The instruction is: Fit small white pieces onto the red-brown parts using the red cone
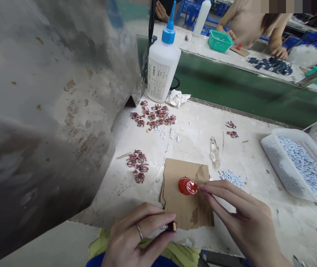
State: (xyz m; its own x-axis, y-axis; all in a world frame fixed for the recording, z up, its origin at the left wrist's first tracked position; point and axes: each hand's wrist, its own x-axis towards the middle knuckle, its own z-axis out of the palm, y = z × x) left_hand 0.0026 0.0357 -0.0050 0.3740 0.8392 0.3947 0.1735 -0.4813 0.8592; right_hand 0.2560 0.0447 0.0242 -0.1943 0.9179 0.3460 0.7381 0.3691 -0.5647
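My left hand [141,233], with a ring on one finger, pinches a small dark reddish-brown figurine [172,226] near the table's front edge. Up and to the right, the pinched fingertips of my right hand [241,215] are at the rim of a small red cup [186,186]; what they hold is too small to make out. The cup stands on a piece of brown cardboard [176,211]. Small pale blue-white pieces [232,178] lie in a pile just beyond my right hand. Brown figurines [137,165] are grouped left of the cardboard, with more [161,115] farther back.
A glue bottle [162,66] with a blue cap stands at the back beside crumpled tissue [177,98]. A white basket [294,167] of pale pieces is at right. A large metal sheet [49,100] blocks the left. Across a green divider [216,79], a person works.
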